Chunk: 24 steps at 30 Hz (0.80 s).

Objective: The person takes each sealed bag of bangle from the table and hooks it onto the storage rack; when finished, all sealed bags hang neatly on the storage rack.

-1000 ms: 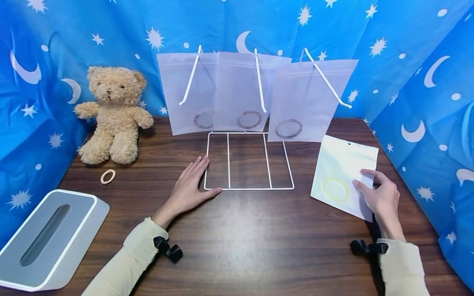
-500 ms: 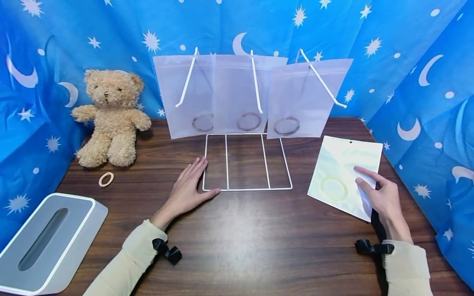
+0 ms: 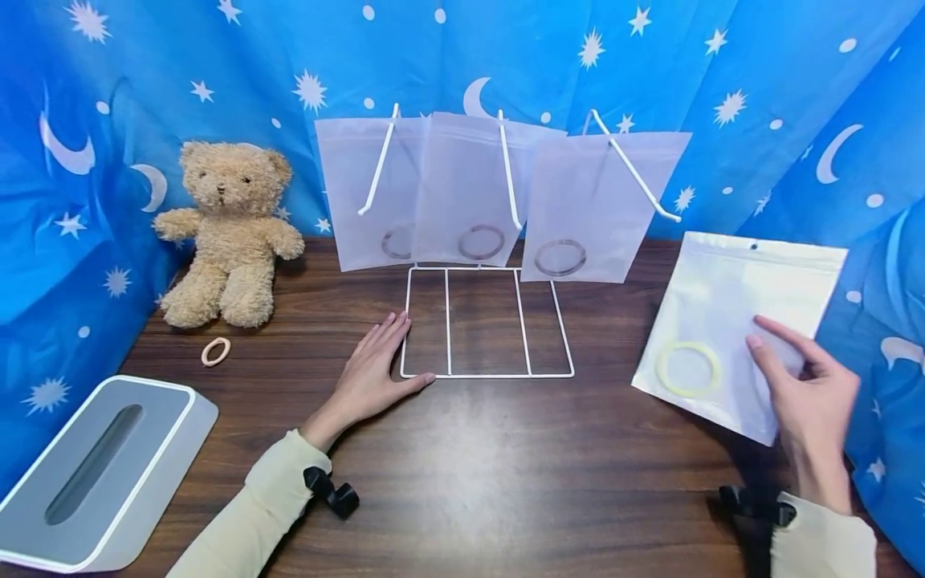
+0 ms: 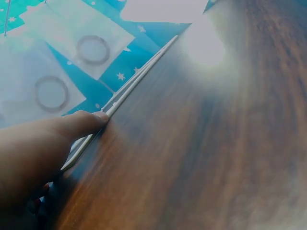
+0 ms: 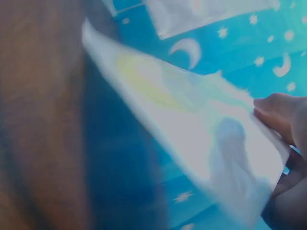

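Observation:
My right hand pinches the right edge of a zip bag, thumb on its front. The bag is tilted, lifted at the right side of the table, with a pale yellow bangle showing through low on its left. In the right wrist view the bag is blurred and slants down from the thumb. My left hand rests with straight fingers at the left front corner of a white wire rack. Its thumb touches the front bar in the left wrist view.
Three translucent zip bags with dark bangles hang from the rack's prongs. A teddy bear sits back left, a small wooden ring before it. A grey tissue box stands front left. Blue star-print cloth surrounds the table.
My right hand has raised the bag with the yellow bangle off the table and moved right with it. The left hand stays on the rack. The head view has shifted slightly.

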Motion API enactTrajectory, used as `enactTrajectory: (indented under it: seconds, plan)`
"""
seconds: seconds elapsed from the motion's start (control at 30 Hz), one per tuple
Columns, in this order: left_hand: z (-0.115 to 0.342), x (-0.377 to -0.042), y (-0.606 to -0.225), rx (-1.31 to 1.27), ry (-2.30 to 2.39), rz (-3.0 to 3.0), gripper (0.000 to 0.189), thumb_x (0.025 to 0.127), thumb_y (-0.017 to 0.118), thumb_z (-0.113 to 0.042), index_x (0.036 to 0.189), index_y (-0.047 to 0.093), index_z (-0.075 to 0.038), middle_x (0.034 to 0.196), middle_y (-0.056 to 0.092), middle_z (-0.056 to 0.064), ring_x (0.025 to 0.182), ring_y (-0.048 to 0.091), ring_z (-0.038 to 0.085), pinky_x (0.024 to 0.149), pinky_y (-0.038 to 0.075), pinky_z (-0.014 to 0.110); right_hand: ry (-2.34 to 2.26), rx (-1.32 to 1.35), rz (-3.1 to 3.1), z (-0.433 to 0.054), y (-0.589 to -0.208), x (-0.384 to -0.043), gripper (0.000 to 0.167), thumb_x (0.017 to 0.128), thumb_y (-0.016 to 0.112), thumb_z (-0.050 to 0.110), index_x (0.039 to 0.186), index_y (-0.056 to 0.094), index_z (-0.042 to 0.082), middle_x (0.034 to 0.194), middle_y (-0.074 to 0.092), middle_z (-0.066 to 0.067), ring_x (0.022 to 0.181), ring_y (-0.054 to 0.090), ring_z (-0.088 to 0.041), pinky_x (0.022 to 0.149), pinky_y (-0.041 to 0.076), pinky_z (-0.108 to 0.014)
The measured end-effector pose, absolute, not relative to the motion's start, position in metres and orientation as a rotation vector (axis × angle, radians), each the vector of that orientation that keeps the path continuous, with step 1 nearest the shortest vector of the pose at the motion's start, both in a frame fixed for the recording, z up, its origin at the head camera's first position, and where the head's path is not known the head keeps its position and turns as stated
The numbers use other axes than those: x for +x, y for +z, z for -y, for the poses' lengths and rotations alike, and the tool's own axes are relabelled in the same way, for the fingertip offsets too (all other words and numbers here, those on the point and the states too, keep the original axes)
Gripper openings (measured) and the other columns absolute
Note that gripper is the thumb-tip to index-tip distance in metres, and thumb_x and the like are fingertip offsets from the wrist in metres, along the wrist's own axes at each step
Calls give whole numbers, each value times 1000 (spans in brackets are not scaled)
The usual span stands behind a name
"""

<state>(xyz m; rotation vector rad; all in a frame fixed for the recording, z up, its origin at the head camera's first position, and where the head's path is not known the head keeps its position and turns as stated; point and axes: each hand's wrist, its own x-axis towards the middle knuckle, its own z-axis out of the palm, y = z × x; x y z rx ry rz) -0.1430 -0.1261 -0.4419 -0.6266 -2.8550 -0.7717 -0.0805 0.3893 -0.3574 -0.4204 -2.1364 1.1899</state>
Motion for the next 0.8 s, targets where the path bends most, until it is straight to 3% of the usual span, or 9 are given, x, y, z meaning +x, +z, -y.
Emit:
enactTrajectory:
  seconds: [0.1,0.2,0.3,0.53,0.8]
  plan:
    - [125,-143,-442,-633,-777,2858,100,83,62,-68,154,30,-5,159,26,7,147,15,24,118,11,44,1147,-196,2023,-381,-336,-69,31,84,77,3,114,73,1,111,72,-1,90,64,-8,63,44,-8]
    - [125,-143,-442,-626,-778,2851,99,83,63,-67,153,30,-5,159,27,7,147,16,25,118,11,44,1183,22,1907,-365,-315,-60,30,81,74,-9,110,70,-11,111,70,-15,98,67,-13,78,50,-13]
    - [126,-143,-442,-617,-774,2851,99,83,64,-66,153,30,-5,159,26,7,147,16,25,118,11,44,1253,127,1805,-348,-298,-52,29,78,73,-14,106,67,-17,110,69,-22,98,68,-17,79,52,-15]
    - [127,-143,-445,-628,-777,2846,100,83,62,-68,153,30,-5,159,26,8,147,16,24,118,11,44,1612,191,1465,-331,-285,-38,30,70,72,-25,97,62,-27,101,69,-27,84,70,-22,63,55,-18]
    - [126,-144,-445,-639,-780,2831,100,83,63,-67,154,30,-5,160,25,6,147,15,23,118,11,44,1776,412,1292,-311,-272,-22,26,65,69,-32,89,58,-31,92,68,-32,84,71,-28,70,56,-24]
